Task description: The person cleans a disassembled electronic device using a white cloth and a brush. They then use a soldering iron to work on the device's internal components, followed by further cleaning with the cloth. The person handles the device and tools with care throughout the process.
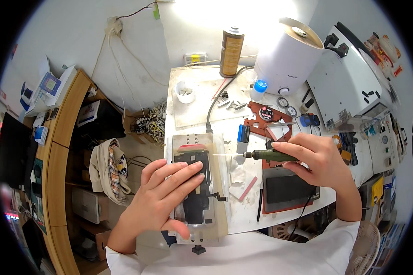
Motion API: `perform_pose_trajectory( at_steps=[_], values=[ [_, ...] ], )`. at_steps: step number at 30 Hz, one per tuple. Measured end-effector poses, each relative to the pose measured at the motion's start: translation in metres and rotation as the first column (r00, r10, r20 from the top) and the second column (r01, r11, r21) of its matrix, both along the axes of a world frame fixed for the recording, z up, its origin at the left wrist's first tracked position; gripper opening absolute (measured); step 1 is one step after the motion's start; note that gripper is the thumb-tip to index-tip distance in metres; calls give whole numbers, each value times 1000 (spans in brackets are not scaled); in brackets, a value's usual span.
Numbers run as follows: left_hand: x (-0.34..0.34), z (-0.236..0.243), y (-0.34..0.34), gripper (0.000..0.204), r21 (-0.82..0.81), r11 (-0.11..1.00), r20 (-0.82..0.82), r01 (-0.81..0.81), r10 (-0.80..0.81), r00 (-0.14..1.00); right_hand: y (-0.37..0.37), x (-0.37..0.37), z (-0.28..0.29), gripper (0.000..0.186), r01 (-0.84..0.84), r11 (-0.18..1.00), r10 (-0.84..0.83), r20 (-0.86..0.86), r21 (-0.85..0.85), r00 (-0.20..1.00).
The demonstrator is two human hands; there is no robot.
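My left hand (160, 197) lies with outstretched fingers on a flat black phone-sized panel (198, 204), pressing its upper part; the palm and thumb are over its near left edge. The panel rests on a metal plate fixture (221, 192) with a small black clamp (219, 197) at its right side and a black knob (198, 250) at the near end. In my right hand (319, 160) is a dark green pen-style rotary tool (266, 155), gripped between thumb and fingers. Its thin rod points left, the tip close to the panel's right edge; whether it touches, I cannot tell.
Right of the fixture are a blue-and-black small box (243, 133), a pink strip (248, 188), a black pen-like stick (260, 201) and a dark tablet-like slab (289, 189). Farther back stand a spray can (231, 52), a white cup (185, 91) and a white humidifier-like cylinder (284, 57).
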State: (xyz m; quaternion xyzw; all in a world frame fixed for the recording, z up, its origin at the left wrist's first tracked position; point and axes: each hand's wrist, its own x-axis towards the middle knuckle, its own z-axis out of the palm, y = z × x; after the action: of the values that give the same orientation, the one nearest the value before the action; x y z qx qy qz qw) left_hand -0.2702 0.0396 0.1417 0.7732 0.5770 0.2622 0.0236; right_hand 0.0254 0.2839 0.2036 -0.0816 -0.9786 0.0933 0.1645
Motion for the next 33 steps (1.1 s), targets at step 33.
perform_pose_trajectory(
  at_steps=[33],
  values=[
    [-1,-2,2,117,17,1000,-27,-13,14,1000,32,-16,-16,44,-125,990,127,-42,66,991]
  ],
)
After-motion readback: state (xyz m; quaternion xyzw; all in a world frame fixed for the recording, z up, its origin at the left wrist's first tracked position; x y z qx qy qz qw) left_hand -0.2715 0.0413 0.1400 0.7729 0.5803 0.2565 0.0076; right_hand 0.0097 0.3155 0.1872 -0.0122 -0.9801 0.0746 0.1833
